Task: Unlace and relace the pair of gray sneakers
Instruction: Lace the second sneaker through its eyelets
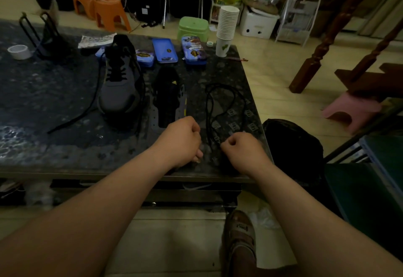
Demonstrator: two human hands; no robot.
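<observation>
**A:** Gray mesh sneaker (121, 82) is sitting toe toward the person on the dark speckled stone bench (43, 93), left of both hands. Why there?

**B:** It is looking parked. Its black lace is crossing some of the eyelets, and one loose lace end (72, 115) is trailing away to the left, so I am guessing it is waiting its turn.

**A:** And just right of it?

**B:** What I am taking for the second gray sneaker (169, 100) is lying with its eyelet flaps spreading open around a black tongue with a yellow logo, and I am seeing no lace in it. That is leaving the holes exposed for relacing.

**A:** The left hand (183, 139)?

**B:** It is sitting at that sneaker's near end, fingers curling into a fist. Whether anything is inside it I cannot tell.

**A:** Further right?

**B:** The long loose black shoelace (220, 102) is lying in open loops on the bench, well apart from the first sneaker, its strands running down between the two hands. The right hand (237, 148) is curling too, thumb and forefinger seemingly pinching the shoelace's near end. It is probably evening up the tips before feeding them into the lowest eyelets.
</observation>
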